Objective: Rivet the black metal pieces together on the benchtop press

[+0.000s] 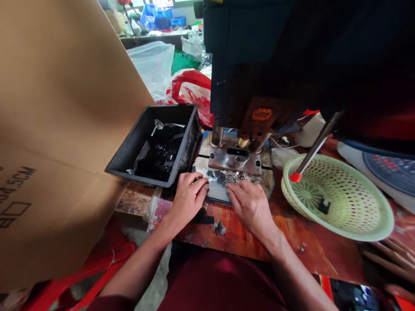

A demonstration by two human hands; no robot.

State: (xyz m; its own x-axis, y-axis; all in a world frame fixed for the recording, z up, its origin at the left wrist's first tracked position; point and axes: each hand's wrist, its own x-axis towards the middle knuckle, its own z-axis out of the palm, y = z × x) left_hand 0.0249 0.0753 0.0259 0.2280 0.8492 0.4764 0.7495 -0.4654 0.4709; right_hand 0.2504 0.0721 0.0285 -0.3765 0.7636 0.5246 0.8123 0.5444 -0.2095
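1. So the left hand (192,190) is around mid-frame, over the left edge of the press's base plate (215,190). Fingers are loosely curled, thumb close to them; can't tell if anything's pinched in there.
2. Right hand (251,201) is a bit right of center, fingers bent down onto the same plate. Fingertips are partly hidden, so no clue whether it's got hold of something.
3. The pile of tiny shiny metal parts (238,176) sits mid-frame, just beyond the right fingers. A few small dark pieces (212,174) lie left of it, between the hands.
4. Right behind the pile there's a steel die block (235,162), under the big dark press (246,56) filling the upper right.
5. Left of center: black bin (142,178) with glossy black stuff inside.
6. Right side: pale green basket (356,216), one black piece (324,205) in it.
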